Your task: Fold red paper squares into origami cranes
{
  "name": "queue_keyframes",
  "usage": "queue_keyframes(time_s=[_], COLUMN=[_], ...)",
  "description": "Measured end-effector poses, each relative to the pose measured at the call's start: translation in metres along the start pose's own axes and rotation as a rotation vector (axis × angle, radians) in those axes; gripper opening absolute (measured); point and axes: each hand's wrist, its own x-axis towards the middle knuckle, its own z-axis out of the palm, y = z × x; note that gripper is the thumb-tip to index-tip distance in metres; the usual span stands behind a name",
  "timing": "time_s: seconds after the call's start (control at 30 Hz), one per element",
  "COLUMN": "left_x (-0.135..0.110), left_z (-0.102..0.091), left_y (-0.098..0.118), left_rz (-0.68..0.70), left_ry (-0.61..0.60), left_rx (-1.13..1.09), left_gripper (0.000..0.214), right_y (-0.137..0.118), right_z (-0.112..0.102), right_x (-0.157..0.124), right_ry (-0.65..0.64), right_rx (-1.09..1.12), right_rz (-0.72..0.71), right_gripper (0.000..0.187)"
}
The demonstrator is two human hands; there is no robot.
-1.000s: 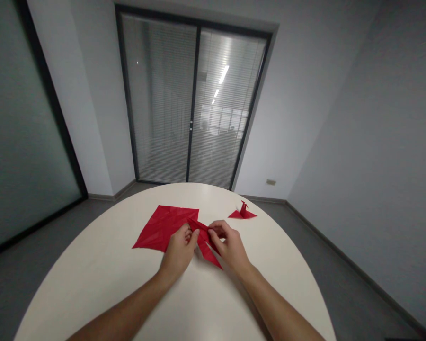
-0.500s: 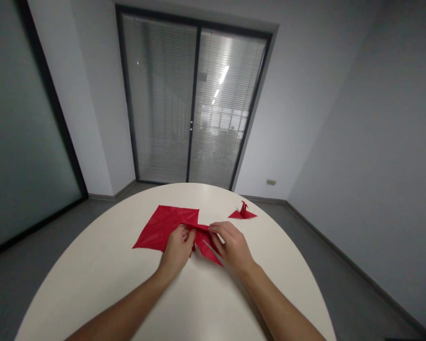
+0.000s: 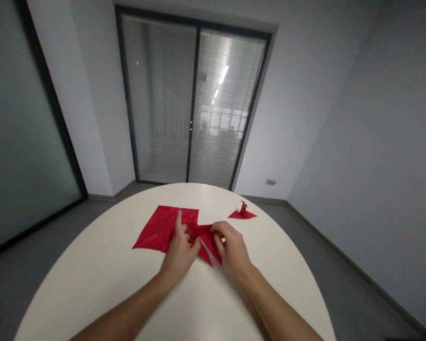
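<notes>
Folded red paper point(image 3: 203, 231) with two pointed flaps hanging toward me is held between my hands, just above the table. My right hand point(image 3: 232, 244) pinches its right side between thumb and fingers. At its left edge my left hand point(image 3: 181, 248) has the index finger raised, while the thumb and the other fingers stay curled against the paper. Beneath and beyond my left hand lies a flat, creased red sheet point(image 3: 156, 227); part of it is hidden by that hand.
A finished red paper crane point(image 3: 243, 211) stands near the far right edge of the round white table point(image 3: 102, 274). Behind the table are glass doors point(image 3: 163, 104) with blinds, and grey walls.
My left index finger has lifted and straightened, and the left thumb has moved a little right. The paper's pointed flaps have shifted, with the gap between them changed. My right hand keeps its pinch.
</notes>
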Motion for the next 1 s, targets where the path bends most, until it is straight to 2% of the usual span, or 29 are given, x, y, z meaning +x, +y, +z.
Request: queue_keyframes(time_s=[0.2,0.33,0.47,0.57,0.7,0.9,1.0], left_x=[0.004,0.004,0.003,0.003,0.002,0.0,0.0], left_z=[0.003,0.002,0.0,-0.001,-0.002,0.001,0.002], left_y=[0.004,0.004,0.009,0.015,0.021,0.024,0.026], left_rz=[-0.116,-0.093,-0.055,-0.079,-0.116,-0.124,-0.131], left_ry=[-0.054,-0.113,-0.116,-0.158,-0.14,-0.12,-0.135], left_rx=[-0.164,-0.227,-0.151,-0.145,-0.173,-0.207,-0.238], left_gripper=[0.066,0.051,0.029,0.03,0.033,0.03,0.032], right_y=[0.002,0.004,0.007,0.005,-0.003,-0.006,-0.007], right_z=[0.002,0.004,0.004,0.004,0.006,0.011,0.012], right_x=[0.002,0.001,0.0,0.0,0.001,-0.003,-0.001], right_ry=[0.026,0.035,0.024,0.015,0.054,0.083,0.083], right_rx=[-0.091,-0.08,-0.054,0.0,0.068,0.021,0.072], right_rz=[-0.088,-0.085,-0.074,-0.037,0.045,0.007,0.065], right_gripper=[0.032,0.034,0.035,0.035,0.024,0.014,0.009])
